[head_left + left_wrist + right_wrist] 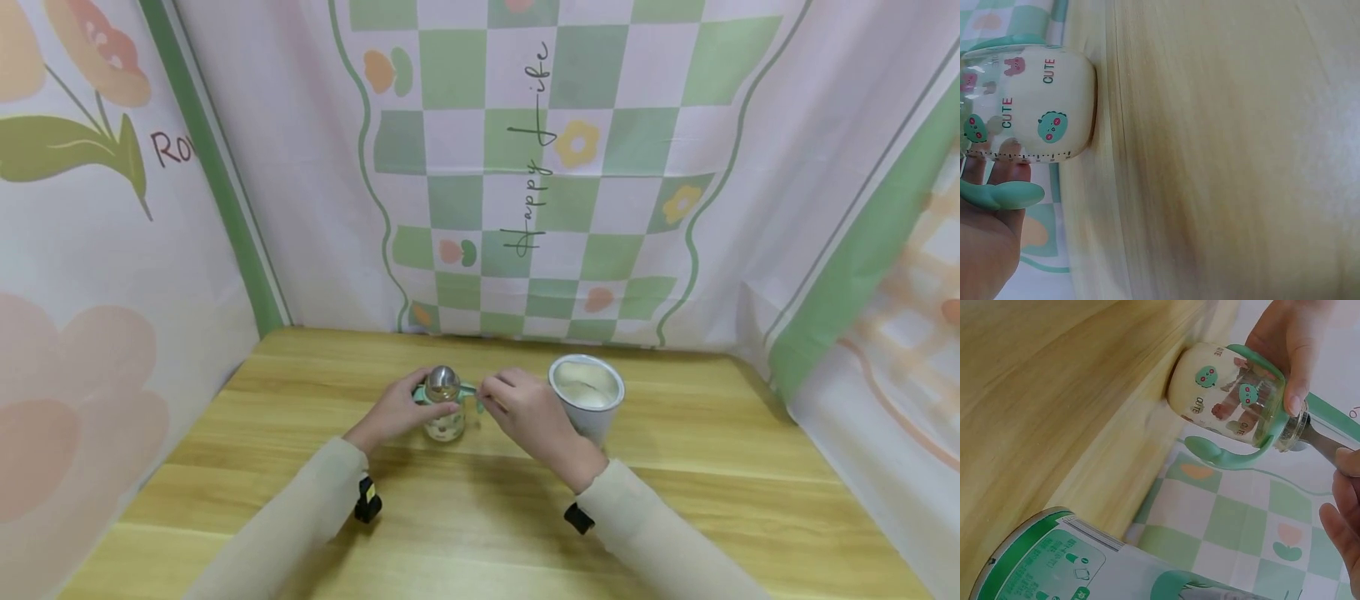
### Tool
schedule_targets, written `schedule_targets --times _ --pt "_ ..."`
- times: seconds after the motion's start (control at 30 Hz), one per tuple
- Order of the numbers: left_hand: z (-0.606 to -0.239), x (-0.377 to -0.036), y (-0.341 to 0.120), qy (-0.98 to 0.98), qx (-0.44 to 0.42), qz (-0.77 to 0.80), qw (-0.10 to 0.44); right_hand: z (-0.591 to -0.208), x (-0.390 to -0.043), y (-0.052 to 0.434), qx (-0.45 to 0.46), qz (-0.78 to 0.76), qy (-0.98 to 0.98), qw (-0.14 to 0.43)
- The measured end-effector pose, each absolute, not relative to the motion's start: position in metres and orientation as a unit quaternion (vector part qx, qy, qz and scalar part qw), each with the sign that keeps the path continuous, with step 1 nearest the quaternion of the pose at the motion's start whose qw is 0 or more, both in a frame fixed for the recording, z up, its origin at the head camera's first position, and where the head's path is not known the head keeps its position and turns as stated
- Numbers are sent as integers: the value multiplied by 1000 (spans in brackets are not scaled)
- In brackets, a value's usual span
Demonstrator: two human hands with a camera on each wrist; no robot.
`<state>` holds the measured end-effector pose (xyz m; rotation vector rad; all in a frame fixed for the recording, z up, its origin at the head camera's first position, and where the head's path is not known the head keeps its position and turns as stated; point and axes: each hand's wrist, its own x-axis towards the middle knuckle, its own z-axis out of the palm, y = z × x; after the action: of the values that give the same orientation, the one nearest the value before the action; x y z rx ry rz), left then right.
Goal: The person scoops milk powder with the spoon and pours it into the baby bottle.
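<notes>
Bottle [446, 429], head view: stood upright on the table [480, 533], left of the can [603, 425], near it but apart.
Left hand, head view: the left hand [397, 414] was curled round the bottle, thumb across the near side. Good brace; pressing lightly down would have kept the base from skating.
Right hand, head view: the right hand [528, 417] had its fingers drawn into a pinch just beside the bottle mouth, wrist low in front of the can. A raised wrist would have cleared the rim better.
Spoon, head view: the silver spoon [442, 380] had its bowl end at the bottle mouth. Whether it sat over the opening or partly inside, probably the latter, was hard to tell from above.
Can, head view: open, pale powder [585, 393] inside.
Bottle, left wrist view: pale contents in the lower part; bent fingers showed behind the wall, close against it. One green handle [1010, 195] passed in front of them. Grip looked firm enough; no need to squeeze.
Spoon, right wrist view: its handle slanted into the neck, pinched by the right fingers, partly cut off by the frame edge. Step, as I read it, was spoon-to-bottle: it called for a slow tip, a light tap on the neck, then a straight pull out.
</notes>
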<state>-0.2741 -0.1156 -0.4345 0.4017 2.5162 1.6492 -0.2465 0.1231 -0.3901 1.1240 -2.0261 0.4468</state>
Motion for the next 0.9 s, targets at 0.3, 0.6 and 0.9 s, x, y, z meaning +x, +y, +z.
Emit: schedule_targets --times 0.3,0.6,0.9 --pt "-434 -274 -116 826 129 545 60 -388 -245 123 436 190 -799 368" --pt "-439 -277 -119 826 134 544 60 -386 -248 124 413 240 -814 331" --pt "-440 -279 -118 829 131 541 59 -386 -248 126 420 250 -811 320"
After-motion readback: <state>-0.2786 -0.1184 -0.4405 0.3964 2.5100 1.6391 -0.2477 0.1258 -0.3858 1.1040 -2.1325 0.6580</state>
